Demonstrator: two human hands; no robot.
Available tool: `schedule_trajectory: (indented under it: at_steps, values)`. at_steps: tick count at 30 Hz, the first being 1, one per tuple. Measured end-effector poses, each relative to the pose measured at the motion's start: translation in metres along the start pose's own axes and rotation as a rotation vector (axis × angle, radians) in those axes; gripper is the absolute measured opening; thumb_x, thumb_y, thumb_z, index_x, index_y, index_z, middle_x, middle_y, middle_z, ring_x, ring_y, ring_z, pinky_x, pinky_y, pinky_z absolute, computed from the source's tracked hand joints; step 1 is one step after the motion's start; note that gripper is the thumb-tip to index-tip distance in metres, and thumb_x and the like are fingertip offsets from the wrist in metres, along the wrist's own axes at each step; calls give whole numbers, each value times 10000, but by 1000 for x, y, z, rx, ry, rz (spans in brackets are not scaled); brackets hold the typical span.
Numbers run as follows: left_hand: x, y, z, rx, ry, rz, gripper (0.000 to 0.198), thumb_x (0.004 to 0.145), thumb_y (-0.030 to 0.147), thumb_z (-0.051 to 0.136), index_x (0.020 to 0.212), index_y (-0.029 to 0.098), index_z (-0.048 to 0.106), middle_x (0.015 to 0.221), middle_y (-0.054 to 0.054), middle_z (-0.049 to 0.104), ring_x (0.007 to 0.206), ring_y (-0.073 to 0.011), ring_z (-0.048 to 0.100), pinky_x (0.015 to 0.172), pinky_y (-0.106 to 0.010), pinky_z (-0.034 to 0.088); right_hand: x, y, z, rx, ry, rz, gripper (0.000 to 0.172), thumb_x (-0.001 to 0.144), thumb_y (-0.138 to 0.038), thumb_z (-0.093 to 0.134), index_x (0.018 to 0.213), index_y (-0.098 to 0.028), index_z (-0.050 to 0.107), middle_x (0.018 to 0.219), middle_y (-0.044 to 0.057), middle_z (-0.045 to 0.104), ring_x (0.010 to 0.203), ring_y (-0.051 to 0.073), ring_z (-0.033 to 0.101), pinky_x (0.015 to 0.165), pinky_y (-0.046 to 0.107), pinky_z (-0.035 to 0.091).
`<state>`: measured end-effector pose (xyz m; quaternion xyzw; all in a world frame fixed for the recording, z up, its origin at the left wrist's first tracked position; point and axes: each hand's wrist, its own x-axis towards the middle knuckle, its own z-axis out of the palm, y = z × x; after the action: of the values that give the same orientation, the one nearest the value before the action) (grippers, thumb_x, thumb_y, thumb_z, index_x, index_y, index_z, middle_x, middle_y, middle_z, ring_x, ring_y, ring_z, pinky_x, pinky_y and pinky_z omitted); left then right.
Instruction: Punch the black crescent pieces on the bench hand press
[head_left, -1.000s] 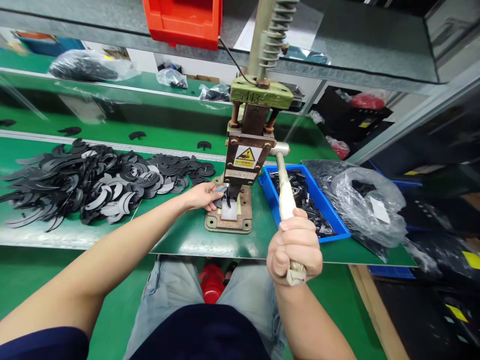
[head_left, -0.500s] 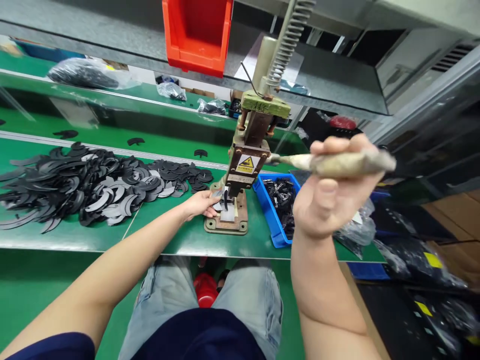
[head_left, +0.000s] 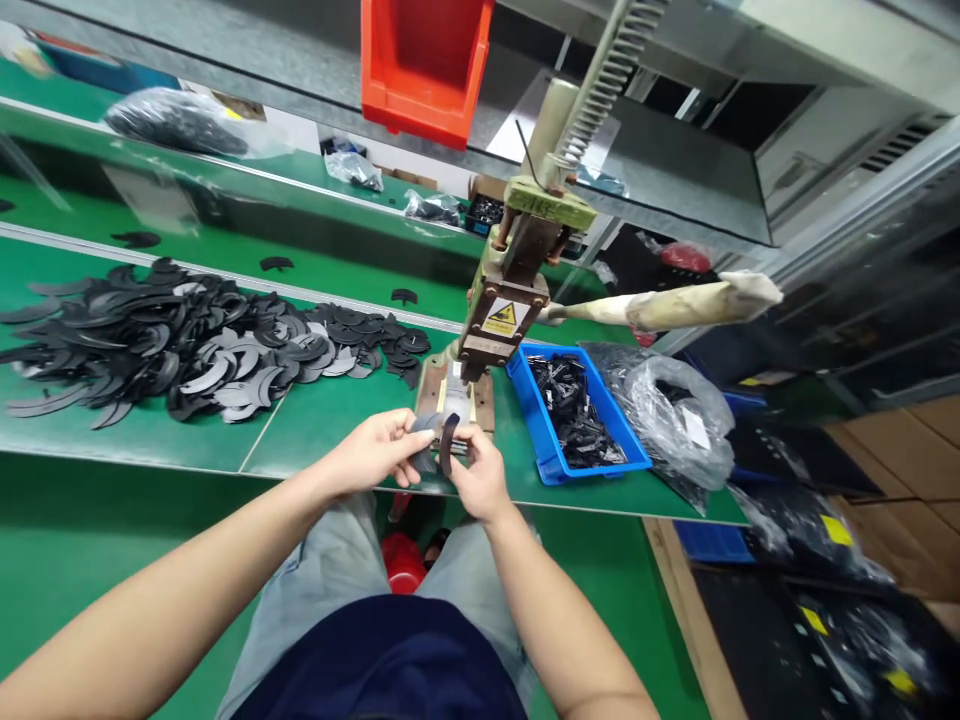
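Observation:
My left hand (head_left: 379, 450) is closed on the flat grey part of a curved plastic piece (head_left: 425, 440). Its dark curved strip (head_left: 448, 445) stands up beside the fingers of my right hand (head_left: 481, 472), which pinch it. Whether the strip and the flat part are joined I cannot tell. Both hands are at the table's front edge, just before the base (head_left: 484, 400) of a hand press (head_left: 504, 300). The press's lever (head_left: 667, 305), wrapped in pale material, sticks out to the right with no hand on it.
A heap of dark curved pieces (head_left: 195, 340) lies on the green table (head_left: 330, 440) at left. Right of the press are a blue bin (head_left: 551, 465) of small black parts and a clear plastic bag (head_left: 686, 430). An orange bin (head_left: 424, 115) is overhead.
My right hand has let go of the press lever and come down to the curved piece. My left hand has drawn that piece off the press base toward me.

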<state>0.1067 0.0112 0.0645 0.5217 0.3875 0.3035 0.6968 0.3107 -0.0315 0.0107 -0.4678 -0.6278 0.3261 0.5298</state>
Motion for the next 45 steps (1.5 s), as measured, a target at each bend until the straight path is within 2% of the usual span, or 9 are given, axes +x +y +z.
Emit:
schedule_trajectory:
  at_steps: [7, 17, 22, 25, 29, 33, 37, 40, 45]
  values:
    - [-4, -13, 13, -99, -118, -100, 531, 797, 666, 851, 843, 216, 573, 586, -26, 695, 462, -178, 696, 426, -206, 498, -10, -7, 6, -5, 71, -30, 248, 960, -454, 682, 883, -223, 632, 865, 26, 713, 776, 166, 670, 763, 313, 580]
    - [4, -9, 5, 27, -90, -87, 559, 754, 695, 857, 806, 228, 554, 568, 21, 623, 450, -169, 641, 461, -253, 505, -9, -28, -27, -237, -54, -204, 157, 990, -319, 639, 1107, -239, 706, 1082, 76, 780, 1003, 204, 731, 940, 377, 601]
    - [-8, 2, 12, 290, 237, 281, 337, 812, 518, 863, 848, 244, 671, 791, -11, 636, 675, -162, 592, 610, -265, 498, -9, -30, -33, -363, -92, -340, 128, 987, -250, 632, 1084, -228, 712, 1057, 90, 787, 994, 210, 734, 908, 385, 617]
    - [-17, 10, 25, 510, 202, 444, 339, 860, 485, 814, 715, 234, 639, 792, -32, 599, 777, -190, 553, 709, -290, 476, -9, -36, -32, -359, -106, -430, 160, 975, -185, 637, 1108, -218, 720, 1025, 91, 786, 942, 209, 732, 860, 382, 619]
    - [-4, 8, 30, 514, 51, 306, 537, 954, 594, 653, 636, 202, 471, 695, 30, 464, 653, -125, 430, 624, -274, 354, -3, -34, -33, -479, -85, -551, 269, 947, -111, 659, 1189, -217, 712, 1056, 84, 786, 955, 197, 755, 863, 341, 633]
    - [8, 7, 22, 268, -45, 83, 663, 820, 819, 690, 680, 200, 495, 621, 73, 379, 586, -91, 337, 552, -260, 259, 2, -25, -38, -482, -29, -596, 205, 945, -149, 682, 1130, -226, 727, 1026, 75, 788, 938, 210, 775, 853, 334, 644]
    - [7, 5, 25, 128, 70, 152, 680, 632, 725, 919, 924, 194, 611, 799, 42, 580, 700, -100, 502, 640, -232, 398, -4, -21, -52, -434, -35, -585, 214, 946, -186, 695, 1146, -244, 744, 1063, 66, 788, 961, 198, 777, 915, 305, 638]
    - [11, 1, 25, 0, -169, 31, 739, 596, 763, 913, 979, 181, 666, 862, -10, 651, 741, -143, 601, 693, -287, 503, 1, -17, -63, -400, -99, -520, 191, 946, -303, 714, 1123, -258, 768, 1075, 63, 798, 944, 197, 784, 901, 277, 641]
    - [-7, -8, 30, 110, -122, 176, 572, 826, 669, 803, 1100, 173, 724, 866, -24, 665, 726, -155, 617, 695, -297, 518, -6, -49, -63, -302, -189, -30, 241, 993, -439, 637, 1082, -248, 755, 994, 63, 803, 880, 189, 784, 758, 254, 634]
